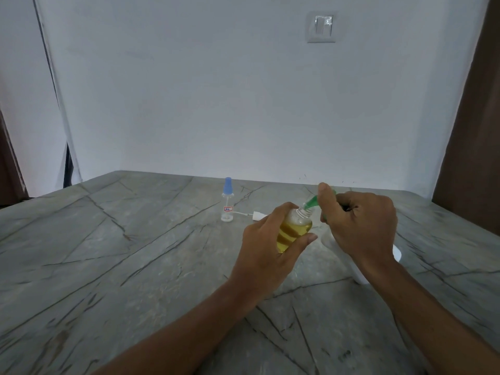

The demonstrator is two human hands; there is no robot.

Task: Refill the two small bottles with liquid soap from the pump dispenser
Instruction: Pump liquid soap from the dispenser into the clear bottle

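My left hand (266, 242) grips a small clear bottle (296, 230) holding yellow liquid, tilted with its open neck toward the right. The green pump nozzle (312, 200) of a white dispenser (359, 266) points into that neck. My right hand (359, 223) wraps over the pump head, hiding most of the dispenser. A second small clear bottle (227, 203) with a blue cap and a small label stands upright farther back on the left and looks empty.
A white spray cap with its thin tube (253, 215) lies on the grey marble table (135, 266) between the two small bottles. A white wall with a switch plate (322, 27) rises behind the table.
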